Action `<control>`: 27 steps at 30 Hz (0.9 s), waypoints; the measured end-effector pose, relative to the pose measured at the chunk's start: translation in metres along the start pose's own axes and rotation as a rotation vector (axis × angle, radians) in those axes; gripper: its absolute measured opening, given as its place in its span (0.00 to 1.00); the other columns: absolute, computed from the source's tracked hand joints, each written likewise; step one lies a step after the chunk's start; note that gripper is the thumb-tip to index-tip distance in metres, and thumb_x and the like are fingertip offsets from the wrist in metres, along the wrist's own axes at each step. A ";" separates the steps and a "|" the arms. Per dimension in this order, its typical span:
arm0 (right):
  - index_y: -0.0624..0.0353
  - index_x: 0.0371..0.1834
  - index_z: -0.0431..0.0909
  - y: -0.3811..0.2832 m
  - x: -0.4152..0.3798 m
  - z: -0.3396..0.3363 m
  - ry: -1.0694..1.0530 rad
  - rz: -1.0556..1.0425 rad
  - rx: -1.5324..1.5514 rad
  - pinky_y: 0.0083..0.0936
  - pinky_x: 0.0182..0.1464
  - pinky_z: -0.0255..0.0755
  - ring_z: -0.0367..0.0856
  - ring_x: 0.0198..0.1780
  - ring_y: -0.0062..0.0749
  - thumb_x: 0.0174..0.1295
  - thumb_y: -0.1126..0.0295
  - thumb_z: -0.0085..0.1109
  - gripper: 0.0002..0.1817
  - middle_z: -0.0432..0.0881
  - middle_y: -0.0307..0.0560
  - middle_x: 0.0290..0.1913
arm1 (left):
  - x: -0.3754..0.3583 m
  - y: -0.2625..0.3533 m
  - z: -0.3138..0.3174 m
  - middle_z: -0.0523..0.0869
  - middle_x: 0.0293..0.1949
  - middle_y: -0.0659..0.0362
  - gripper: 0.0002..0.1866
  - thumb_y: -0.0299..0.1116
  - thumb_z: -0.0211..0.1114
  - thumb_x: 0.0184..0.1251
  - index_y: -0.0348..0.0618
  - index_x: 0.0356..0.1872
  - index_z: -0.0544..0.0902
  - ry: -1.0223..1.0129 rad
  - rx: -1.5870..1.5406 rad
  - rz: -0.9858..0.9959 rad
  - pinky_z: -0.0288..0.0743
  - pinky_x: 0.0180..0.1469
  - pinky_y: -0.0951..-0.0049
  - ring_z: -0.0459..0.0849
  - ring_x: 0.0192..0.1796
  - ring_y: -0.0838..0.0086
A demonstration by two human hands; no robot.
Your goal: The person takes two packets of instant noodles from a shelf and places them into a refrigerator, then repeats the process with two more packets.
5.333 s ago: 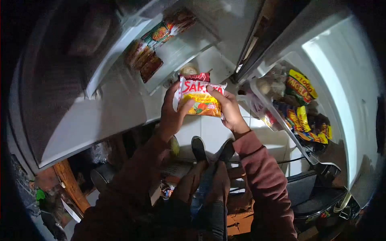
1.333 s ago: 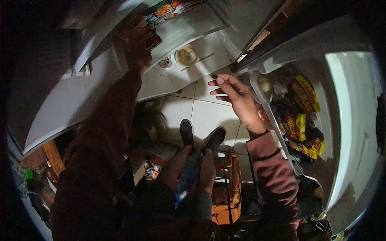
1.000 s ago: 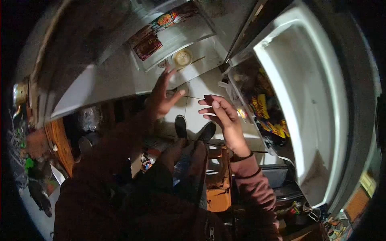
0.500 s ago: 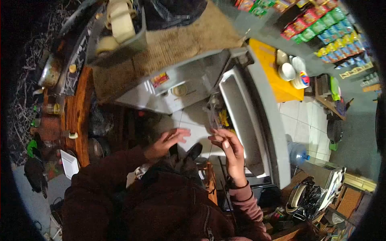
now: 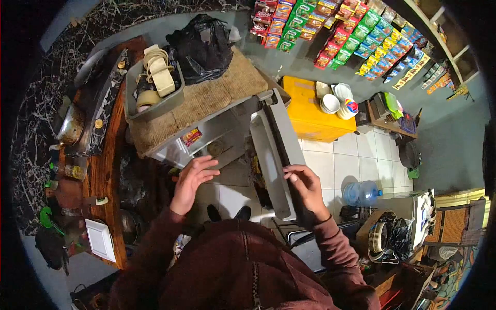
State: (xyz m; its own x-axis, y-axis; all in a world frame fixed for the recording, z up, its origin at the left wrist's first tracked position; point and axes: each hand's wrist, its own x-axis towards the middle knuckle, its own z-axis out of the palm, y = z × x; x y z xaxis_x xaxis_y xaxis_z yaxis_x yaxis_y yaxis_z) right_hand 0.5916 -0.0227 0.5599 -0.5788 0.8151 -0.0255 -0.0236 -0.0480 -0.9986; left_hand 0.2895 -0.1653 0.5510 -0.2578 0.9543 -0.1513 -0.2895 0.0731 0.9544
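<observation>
- My right hand [image 5: 306, 187] lies flat on the outer face of the fridge door [image 5: 276, 155], fingers spread on the panel and gripping nothing.
- My left hand [image 5: 190, 178] hangs open in the air just in front of the fridge body [image 5: 206, 137], fingers fanned, holding nothing and touching nothing that I can see.
- The door stands edge-on between my hands, partly ajar, with the opening on my left-hand side.
- Risk: my left fingers are near the gap; a push from the right palm could pinch them against the cabinet edge.
- Risk: packets in the door shelf [image 5: 255, 164] could stick out and stop the door from seating, or slip to the tiled floor [image 5: 330, 165].
- Risk: a hard swing could shake the grey tray [image 5: 154, 88] and black bag [image 5: 202, 46] sitting on the mat on top.
- Hard to make out: the inside of the fridge is mostly hidden behind the door; only a slice of shelf shows.
- My feet are largely covered by my maroon jacket [image 5: 232, 268], and the dim light blurs the clutter on the wooden counter [image 5: 106, 170].
</observation>
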 end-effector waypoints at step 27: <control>0.64 0.40 0.82 0.037 0.017 0.165 0.084 -0.251 -0.402 0.30 0.50 0.73 0.81 0.45 0.41 0.64 0.72 0.62 0.07 0.83 0.50 0.40 | -0.027 0.012 -0.082 0.83 0.54 0.55 0.17 0.26 0.63 0.68 0.35 0.57 0.77 -0.375 0.340 0.044 0.72 0.59 0.69 0.83 0.54 0.72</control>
State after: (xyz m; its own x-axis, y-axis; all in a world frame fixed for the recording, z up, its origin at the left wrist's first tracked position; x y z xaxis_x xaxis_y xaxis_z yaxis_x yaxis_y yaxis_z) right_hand 0.4463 -0.1054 0.5302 -0.5272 0.8176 0.2314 0.1724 0.3696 -0.9131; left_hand 0.2175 -0.2134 0.5457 0.1035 0.9925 -0.0655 0.0468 0.0609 0.9970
